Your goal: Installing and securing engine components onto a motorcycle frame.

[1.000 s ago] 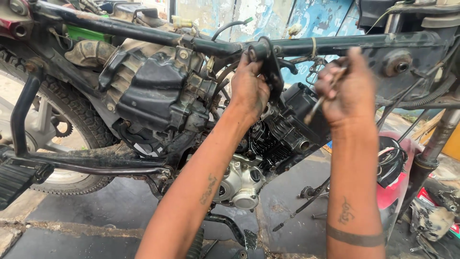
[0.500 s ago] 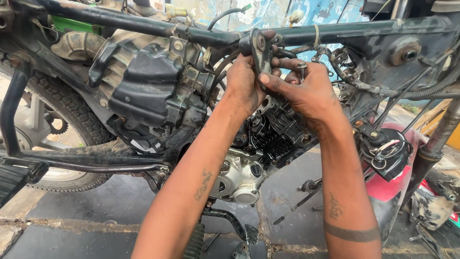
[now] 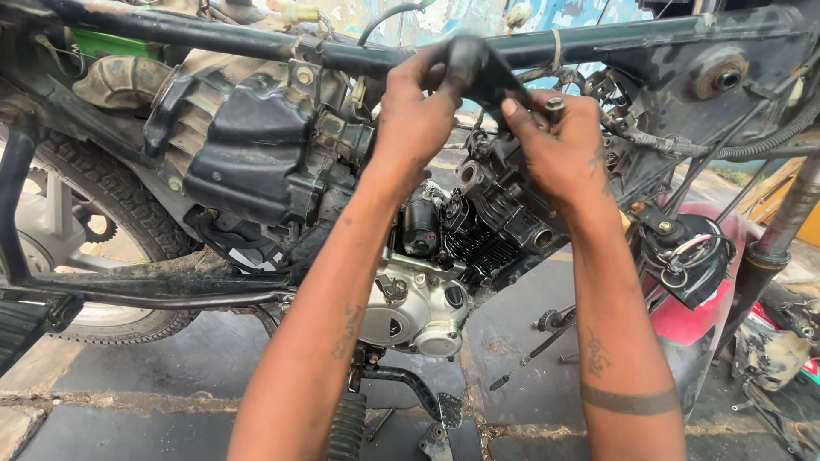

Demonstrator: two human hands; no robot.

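- A stripped motorcycle seen from the side, with two bare hands raised to its black tubular steel frame bar (image 3: 213,38), which runs left to right across the top of the view.
- Both hands meet on a flat black metal bracket plate (image 3: 487,72) hanging just under the frame bar, above the engine.
- The left hand (image 3: 418,111) is closed on the bracket's upper left part, fingers curled over its top edge.
- The right hand (image 3: 559,145) is closed on the bracket's lower right edge, thumb pressed flat on its face; a small silver bolt (image 3: 555,104) stands up between its fingers.
- A second ago the right hand was apart, holding a slim tool off to the right; half a second ago it had joined the left. The tool is no longer visible, so the work appears to have shifted from tool to fingers.
- The bracket's long axis slants from upper left at the frame bar down to the right, its broad face toward the camera.
- Below it sit the black finned engine cylinder (image 3: 491,230) and silver engine casing (image 3: 418,307); a black plastic air box (image 3: 248,145) lies to the left.
- Rear tyre (image 3: 111,205) at far left; dark paved floor (image 3: 154,418) beneath.
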